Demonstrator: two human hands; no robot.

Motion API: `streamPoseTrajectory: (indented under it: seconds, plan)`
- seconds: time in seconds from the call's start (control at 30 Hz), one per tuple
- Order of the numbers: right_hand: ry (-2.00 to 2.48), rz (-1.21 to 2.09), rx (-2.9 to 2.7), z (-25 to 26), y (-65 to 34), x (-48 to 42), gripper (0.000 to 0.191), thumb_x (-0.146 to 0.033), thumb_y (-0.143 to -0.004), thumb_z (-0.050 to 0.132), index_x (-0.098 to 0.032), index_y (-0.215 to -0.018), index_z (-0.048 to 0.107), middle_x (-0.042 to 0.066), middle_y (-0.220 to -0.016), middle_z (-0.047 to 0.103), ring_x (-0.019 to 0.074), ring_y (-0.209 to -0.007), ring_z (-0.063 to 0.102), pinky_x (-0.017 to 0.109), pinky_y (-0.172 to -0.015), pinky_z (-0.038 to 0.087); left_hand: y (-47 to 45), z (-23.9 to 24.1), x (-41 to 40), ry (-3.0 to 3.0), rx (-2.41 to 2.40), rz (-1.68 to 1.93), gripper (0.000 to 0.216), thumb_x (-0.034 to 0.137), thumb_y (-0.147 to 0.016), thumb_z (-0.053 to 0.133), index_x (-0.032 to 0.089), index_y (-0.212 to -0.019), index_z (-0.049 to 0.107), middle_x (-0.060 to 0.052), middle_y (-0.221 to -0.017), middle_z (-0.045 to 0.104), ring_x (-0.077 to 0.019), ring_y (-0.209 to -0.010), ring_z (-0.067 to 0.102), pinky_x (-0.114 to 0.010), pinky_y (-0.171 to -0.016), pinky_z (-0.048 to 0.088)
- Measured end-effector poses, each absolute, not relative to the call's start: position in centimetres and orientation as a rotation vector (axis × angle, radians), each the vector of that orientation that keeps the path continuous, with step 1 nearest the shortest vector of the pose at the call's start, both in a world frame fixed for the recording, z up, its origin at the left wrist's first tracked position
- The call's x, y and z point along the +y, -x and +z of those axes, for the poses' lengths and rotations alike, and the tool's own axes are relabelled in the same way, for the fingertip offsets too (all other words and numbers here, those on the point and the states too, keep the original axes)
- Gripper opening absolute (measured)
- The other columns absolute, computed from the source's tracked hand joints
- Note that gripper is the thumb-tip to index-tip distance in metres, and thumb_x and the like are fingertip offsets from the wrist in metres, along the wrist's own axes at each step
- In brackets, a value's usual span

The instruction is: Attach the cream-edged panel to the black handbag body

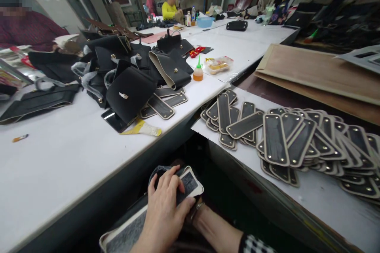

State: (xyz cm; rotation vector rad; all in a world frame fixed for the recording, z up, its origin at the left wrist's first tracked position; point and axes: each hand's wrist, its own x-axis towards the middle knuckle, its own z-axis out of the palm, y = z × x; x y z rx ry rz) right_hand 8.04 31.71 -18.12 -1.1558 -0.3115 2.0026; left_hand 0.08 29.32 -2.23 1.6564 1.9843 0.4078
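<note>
At the bottom centre of the frame, a dark grey rectangular panel with a raised off-white edge [192, 182] lies beneath the person's left hand [166, 201]. The left fingers are half bent across its face and the thumb is spread towards its right side; whether they clasp it or only rest on it, I cannot tell. The right hand [192, 210], with a metal bracelet [197, 208] at its wrist, is mostly hidden behind the left, so I cannot tell its grip. Right of centre, black oblong strips with beige borders and brass-coloured studs [276, 140] lie heaped on a white tabletop [332, 217]. At left centre, black leather bags with flaps [133, 87] crowd a white table [89, 162], a flat yellow-and-white tool [142, 128] just beside them. A squat green-tipped bottle of amber liquid [198, 73] stands upright near the upper centre. A person in yellow [169, 11] is at the upper centre.
</note>
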Motion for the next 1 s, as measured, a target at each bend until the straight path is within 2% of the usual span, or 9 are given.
streamPoseTrajectory:
  seconds: [0.17,0.3,0.4,0.5,0.57,0.67,0.73,0.83,1.0]
  plan:
    - [1.233,2.093,-0.35,-17.5,-8.1,32.0,0.047,-0.063,-0.083,0.046,-0.02,-0.071,0.06,0.0,-0.061,0.06,0.0184,-0.059,0.06,0.035,-0.056,0.051,0.0,-1.8,29.5,-1.688,1.964,0.369,0.013,0.028,-0.081,0.059,0.025,-0.084,0.046,-0.006,-0.136,0.053,-0.0232,-0.135,0.036,-0.064,-0.112,0.007]
    - [1.347,2.063,-0.507,-17.0,-10.5,32.1,0.047,-0.063,-0.074,0.057,-0.016,-0.075,0.061,0.005,-0.066,0.064,0.0218,-0.059,0.061,0.036,-0.054,0.051,-0.3,-1.3,28.8,-1.758,2.02,0.466,0.017,0.023,-0.079,0.061,0.024,-0.085,0.045,-0.007,-0.136,0.052,-0.0204,-0.136,0.035,-0.061,-0.113,-0.001]
    - [1.43,1.909,-0.675,-15.7,-14.2,31.6,0.049,-0.063,-0.067,0.066,-0.015,-0.078,0.062,0.004,-0.067,0.064,0.0194,-0.059,0.06,0.031,-0.055,0.05,-0.7,-1.3,27.6,-1.759,2.073,0.556,0.018,0.022,-0.078,0.064,0.024,-0.085,0.047,-0.006,-0.134,0.053,-0.022,-0.133,0.039,-0.062,-0.113,0.0]
    - [1.407,1.606,-1.07,-13.0,-18.0,30.4,0.038,-0.053,-0.076,0.066,-0.016,-0.083,0.066,0.005,-0.08,0.067,0.0182,-0.074,0.063,0.026,-0.068,0.052,-1.1,-1.7,26.3,-1.713,2.155,0.63,0.013,0.021,-0.078,0.065,0.024,-0.081,0.053,-0.004,-0.13,0.055,-0.0241,-0.126,0.046,-0.063,-0.112,0.004]
    - [1.196,1.216,-1.557,-10.8,-19.5,29.5,0.025,-0.037,-0.089,0.056,-0.018,-0.099,0.067,0.006,-0.1,0.068,0.0181,-0.094,0.063,0.024,-0.083,0.052,-1.5,-1.8,25.6,-1.693,2.213,0.686,0.011,0.019,-0.078,0.066,0.024,-0.078,0.056,-0.003,-0.128,0.056,-0.024,-0.124,0.047,-0.061,-0.112,0.007]
    - [0.746,0.595,-2.081,-8.4,-19.6,28.5,0.034,-0.014,-0.093,0.044,-0.015,-0.124,0.057,0.009,-0.125,0.059,0.0196,-0.117,0.055,0.028,-0.098,0.047,-2.0,-1.7,24.9,-1.661,2.277,0.78,0.011,0.017,-0.078,0.066,0.024,-0.076,0.059,-0.002,-0.123,0.057,-0.0225,-0.121,0.048,-0.055,-0.112,0.011]
    - [0.611,0.326,-2.227,-7.8,-18.8,28.3,0.041,-0.008,-0.092,0.043,-0.01,-0.132,0.05,0.013,-0.131,0.055,0.0242,-0.124,0.049,0.036,-0.1,0.046,-2.2,-1.4,24.5,-1.628,2.304,0.845,0.012,0.014,-0.078,0.066,0.024,-0.076,0.06,-0.001,-0.117,0.06,-0.0212,-0.116,0.051,-0.052,-0.111,0.014]
    - [0.577,0.057,-2.348,-8.0,-17.7,28.3,0.044,-0.011,-0.091,0.045,-0.006,-0.135,0.046,0.015,-0.129,0.056,0.0303,-0.125,0.046,0.048,-0.099,0.045,-2.2,-1.1,24.0,-1.557,2.33,0.897,0.012,0.013,-0.079,0.064,0.024,-0.077,0.061,0.001,-0.106,0.062,-0.0207,-0.106,0.054,-0.049,-0.102,0.023]
    - [0.581,-0.061,-2.381,-8.4,-16.7,28.6,0.043,-0.015,-0.091,0.047,-0.004,-0.133,0.048,0.018,-0.127,0.057,0.0325,-0.123,0.047,0.05,-0.094,0.047,-1.7,-1.1,23.0,-1.461,2.361,0.864,0.009,0.017,-0.084,0.06,0.025,-0.081,0.062,0.003,-0.09,0.063,-0.0215,-0.092,0.056,-0.046,-0.089,0.028]
